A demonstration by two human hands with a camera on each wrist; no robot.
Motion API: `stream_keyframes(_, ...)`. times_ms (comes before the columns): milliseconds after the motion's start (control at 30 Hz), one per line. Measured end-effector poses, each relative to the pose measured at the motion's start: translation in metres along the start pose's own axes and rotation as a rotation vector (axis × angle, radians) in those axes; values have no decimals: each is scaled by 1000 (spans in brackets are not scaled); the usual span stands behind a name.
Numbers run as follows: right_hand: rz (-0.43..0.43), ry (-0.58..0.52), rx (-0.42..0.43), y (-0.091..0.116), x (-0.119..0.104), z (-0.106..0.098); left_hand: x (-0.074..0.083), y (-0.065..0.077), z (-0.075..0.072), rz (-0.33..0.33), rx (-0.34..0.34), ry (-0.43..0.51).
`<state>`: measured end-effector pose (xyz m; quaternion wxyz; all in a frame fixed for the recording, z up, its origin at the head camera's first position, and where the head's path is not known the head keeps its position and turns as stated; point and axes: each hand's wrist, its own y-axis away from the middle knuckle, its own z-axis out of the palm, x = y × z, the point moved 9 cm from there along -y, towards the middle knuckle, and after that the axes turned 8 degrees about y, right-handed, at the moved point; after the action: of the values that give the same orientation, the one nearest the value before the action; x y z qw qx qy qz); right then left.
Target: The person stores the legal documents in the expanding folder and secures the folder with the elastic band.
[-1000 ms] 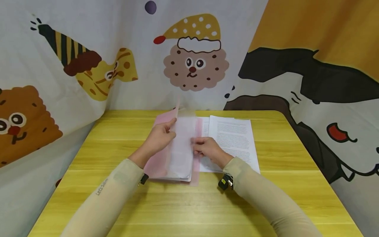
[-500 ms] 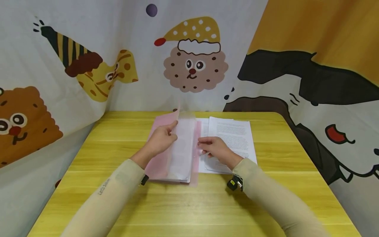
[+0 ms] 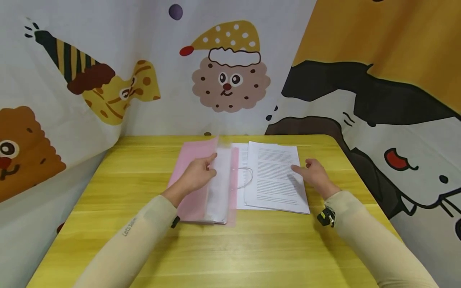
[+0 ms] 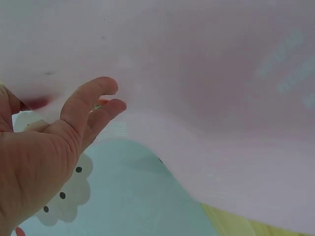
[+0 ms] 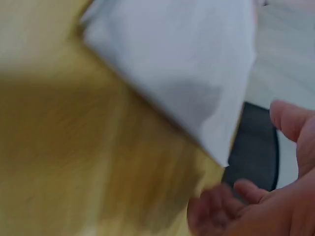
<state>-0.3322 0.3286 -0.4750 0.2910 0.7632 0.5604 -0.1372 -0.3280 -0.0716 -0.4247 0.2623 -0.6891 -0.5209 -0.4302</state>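
Note:
A translucent pink folder (image 3: 191,176) stands partly opened on the table with white sheets (image 3: 218,192) inside. My left hand (image 3: 196,174) pinches the raised edge of its front cover (image 4: 221,98), one fingertip showing faintly through the plastic. From the folder's right margin a thin, pale bent fastener strip (image 3: 251,176) loops over the papers. A stack of printed paper (image 3: 277,180) lies to the right, partly over another white sheet (image 3: 239,204). My right hand (image 3: 317,176) is at the stack's right edge, fingers apart and holding nothing; in the right wrist view its fingers are blurred.
Everything lies on a yellow wood-grain table (image 3: 230,256). A white curtain (image 3: 151,32) with cartoon prints hangs right behind the table's far edge.
My right hand has left the folder's right margin and moved right to the far side of the printed stack, uncovering the looped strip. My left hand keeps its hold on the cover.

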Motion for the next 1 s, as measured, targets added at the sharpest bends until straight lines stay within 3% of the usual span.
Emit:
stream_keyframes(167, 23, 382, 59, -8, 15, -1, -6, 0, 0, -14, 5, -10)
stream_keyframes(267, 34, 466, 39, -12, 23, -6, -3, 1, 0, -10, 4, -3)
stream_keyframes(567, 61, 366, -65, -21, 42, -23, -4, 4, -3, -21, 10, 2)
stream_keyframes(833, 73, 390, -70, -30, 34, -14, -4, 6, -6, 5, 20, 21)
stream_keyframes(1000, 72, 340, -102, -32, 30, -12, -3, 9, -11, 20, 29, 30)
